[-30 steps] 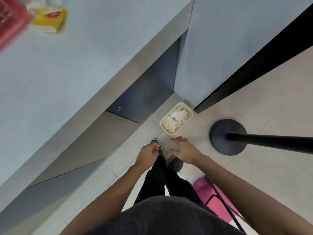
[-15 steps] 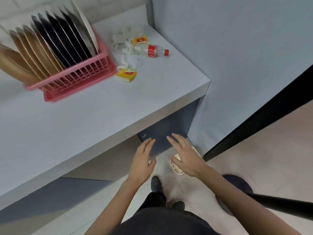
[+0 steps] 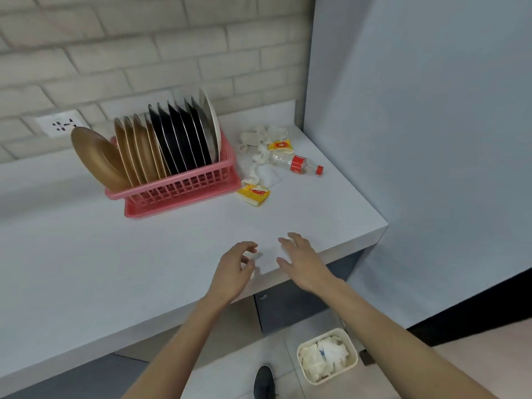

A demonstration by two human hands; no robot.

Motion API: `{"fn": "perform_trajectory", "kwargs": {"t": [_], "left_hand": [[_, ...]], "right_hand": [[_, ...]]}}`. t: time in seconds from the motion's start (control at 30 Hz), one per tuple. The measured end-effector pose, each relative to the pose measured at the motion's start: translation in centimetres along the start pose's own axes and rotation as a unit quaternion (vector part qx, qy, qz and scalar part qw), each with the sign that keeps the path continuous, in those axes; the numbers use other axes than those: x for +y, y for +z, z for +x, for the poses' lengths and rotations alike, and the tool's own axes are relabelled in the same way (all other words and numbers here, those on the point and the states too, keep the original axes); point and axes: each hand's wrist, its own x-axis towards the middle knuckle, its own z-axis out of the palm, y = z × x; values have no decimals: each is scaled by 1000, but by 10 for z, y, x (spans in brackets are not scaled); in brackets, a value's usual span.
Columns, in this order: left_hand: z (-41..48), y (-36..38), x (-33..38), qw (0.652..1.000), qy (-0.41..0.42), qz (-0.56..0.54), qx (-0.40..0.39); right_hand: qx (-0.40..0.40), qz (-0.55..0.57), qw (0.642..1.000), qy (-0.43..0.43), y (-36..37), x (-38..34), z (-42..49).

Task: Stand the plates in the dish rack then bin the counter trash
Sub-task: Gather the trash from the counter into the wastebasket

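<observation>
The left hand point(image 3: 234, 270) and right hand point(image 3: 302, 262) hover loose and empty over the bench point(image 3: 115, 269), mid-frame. Higher up, the bottle point(image 3: 296, 164) has a red label, too blurry to read

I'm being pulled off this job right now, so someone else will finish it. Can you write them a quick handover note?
Hands: left hand and right hand are both empty, over the counter's front edge.
Things: plates stand in the pink dish rack. Tissues, two yellow wrappers and a plastic bottle lie right of it. The bin is on the floor below and already holds paper.
Done: plates racked.
Left: bin the counter trash.
</observation>
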Motion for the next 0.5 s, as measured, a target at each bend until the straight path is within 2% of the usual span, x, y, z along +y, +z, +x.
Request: {"fn": "perform_trajectory", "kwargs": {"t": [0.13, 0.3, 0.4, 0.5], "left_hand": [[45, -15, -5, 999, 16, 45, 2], [109, -24, -13, 993, 52, 105, -13], [151, -26, -15, 982, 84, 166, -27], [184, -23, -18, 970, 97, 218, -53]], "right_hand": [[-23, -33, 999, 10, -22, 3, 51], [-71, -81, 990, 86, -49, 10, 107], [-117, -144, 974, 132, -44, 20, 122], [-134, -200, 961, 133, -31, 25, 122]]}}
